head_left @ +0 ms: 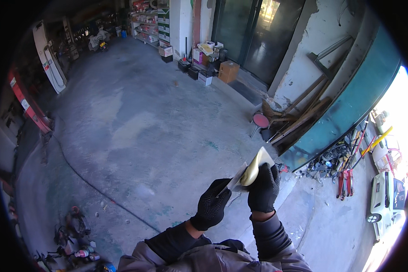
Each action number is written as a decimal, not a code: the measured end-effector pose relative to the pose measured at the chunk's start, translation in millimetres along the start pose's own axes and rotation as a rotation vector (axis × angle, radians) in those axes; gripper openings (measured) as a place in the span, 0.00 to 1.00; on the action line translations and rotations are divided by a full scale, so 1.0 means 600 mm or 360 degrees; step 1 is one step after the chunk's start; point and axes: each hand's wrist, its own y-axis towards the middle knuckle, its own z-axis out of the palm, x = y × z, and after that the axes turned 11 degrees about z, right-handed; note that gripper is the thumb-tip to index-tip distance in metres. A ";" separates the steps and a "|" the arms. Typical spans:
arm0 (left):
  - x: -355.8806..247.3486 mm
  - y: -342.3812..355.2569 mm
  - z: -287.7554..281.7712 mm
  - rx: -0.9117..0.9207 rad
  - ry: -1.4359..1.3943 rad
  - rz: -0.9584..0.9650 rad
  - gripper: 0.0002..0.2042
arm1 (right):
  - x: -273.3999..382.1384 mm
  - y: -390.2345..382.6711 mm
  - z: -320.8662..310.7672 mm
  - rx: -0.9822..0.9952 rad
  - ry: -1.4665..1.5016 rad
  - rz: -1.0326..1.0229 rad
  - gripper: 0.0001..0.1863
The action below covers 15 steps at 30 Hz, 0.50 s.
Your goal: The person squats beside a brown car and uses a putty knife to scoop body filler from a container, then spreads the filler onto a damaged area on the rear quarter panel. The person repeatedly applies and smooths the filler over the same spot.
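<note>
Both my hands wear black dotted gloves and are raised close together in front of me, over the concrete floor. My left hand point(211, 205) is closed on a thin grey flat scraper point(234, 178), which tilts up toward the right. In my right hand point(264, 188) is a pale flat spreader point(265, 156). A thick, glossy, yellowish paste point(250, 173) lies on the face of the spreader, beside the scraper's edge. Whether the scraper touches the paste I cannot tell. My gloved fingers hide the lower ends of both tools.
A dark hose point(88, 182) crosses the floor on the left. Assorted tools and cans point(79, 247) lie at the lower left. A red-topped stool point(260, 120) stands ahead right, near leaning planks point(303, 119). Red floor jacks point(345, 183) and a white car point(384, 195) are at the right.
</note>
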 end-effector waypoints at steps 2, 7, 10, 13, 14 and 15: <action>0.000 0.008 -0.029 0.0062 0.0138 0.0134 0.12 | 0.010 0.008 0.013 0.0029 -0.0197 -0.0120 0.15; 0.008 0.022 -0.113 -0.0599 -0.0808 -0.0366 0.09 | 0.032 0.025 0.065 0.0251 0.0451 0.0074 0.19; -0.002 0.031 -0.148 -0.0766 -0.1572 -0.0343 0.06 | 0.005 0.006 0.108 0.0482 0.0343 0.0102 0.21; -0.009 0.039 -0.175 -0.1057 -0.1354 -0.0426 0.05 | -0.018 -0.004 0.135 0.0681 -0.0668 -0.0296 0.13; -0.008 0.039 -0.184 -0.1118 -0.1310 -0.0368 0.05 | -0.019 0.001 0.140 0.0802 -0.1387 -0.0778 0.11; -0.006 0.038 -0.195 -0.1130 -0.1194 -0.0318 0.05 | -0.015 0.008 0.142 0.1033 -0.1464 -0.0779 0.11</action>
